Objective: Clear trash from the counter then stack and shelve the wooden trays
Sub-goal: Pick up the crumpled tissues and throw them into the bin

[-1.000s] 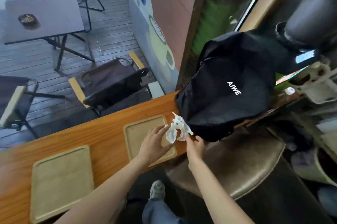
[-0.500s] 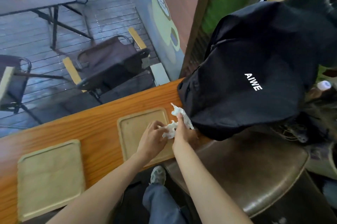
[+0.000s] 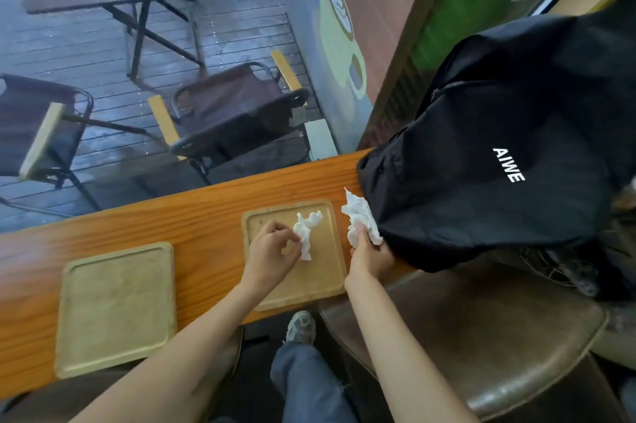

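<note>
At the long orange-brown wooden desk (image 3: 206, 233) by the window, my left hand (image 3: 272, 255) pinches a small crumpled white tissue (image 3: 306, 233) between thumb and fingertips, the other fingers curled loosely, holding it just above the pale square wooden tray (image 3: 299, 288) that lies near the desk's right end and reaches its near edge. My right hand (image 3: 370, 255) is closed around a larger wad of crumpled white tissue (image 3: 359, 219), which sticks up out of my fist just past that tray's right rim, touching or nearly touching the black fabric backpack with white lettering (image 3: 499, 161) that sits on the desk's right end. A second pale square wooden tray (image 3: 115, 309) lies flat and bare toward the desk's left end, well apart from the first and also at the near edge. Below the desk's near edge, a brown leather stool seat (image 3: 481, 336) stands under my right forearm, with my blue-jeaned leg (image 3: 306, 384) and grey sneaker (image 3: 299, 326) beside it. Through the glass beyond the desk's far edge, a dark folding chair with wooden armrests (image 3: 234, 113) stands on wet decking.
</note>
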